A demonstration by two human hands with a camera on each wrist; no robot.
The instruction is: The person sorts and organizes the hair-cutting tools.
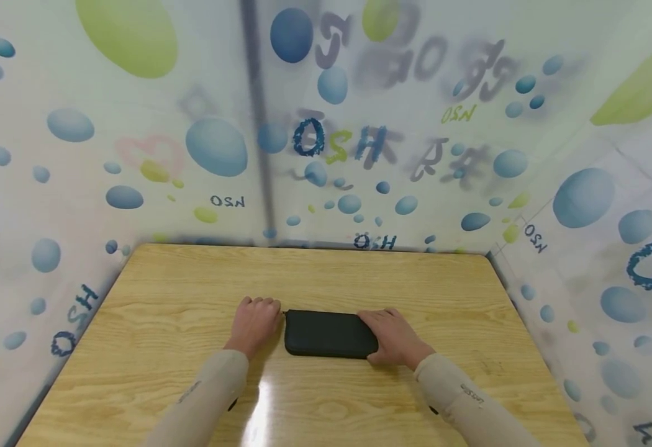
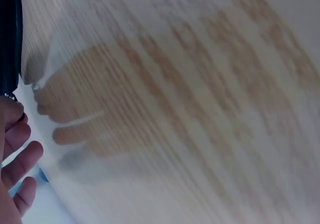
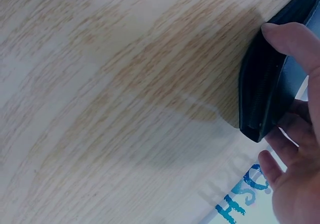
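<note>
A black zip wallet lies near the middle of the wooden table, its long side running left to right. My right hand grips its right end; in the right wrist view the thumb is on one long edge and the fingers are at the other side, with the zip along the end. At the wallet's upper left corner, my left hand pinches the small zip pull. The left wrist view shows thumb and forefinger together at the wallet's corner, the other fingers loosely bent; the pull is mostly hidden.
The light wooden table reaches back to a white curtain printed with blue and green drops. Similar printed curtains stand at the left and right sides. A bright reflection lies on the tabletop between the forearms.
</note>
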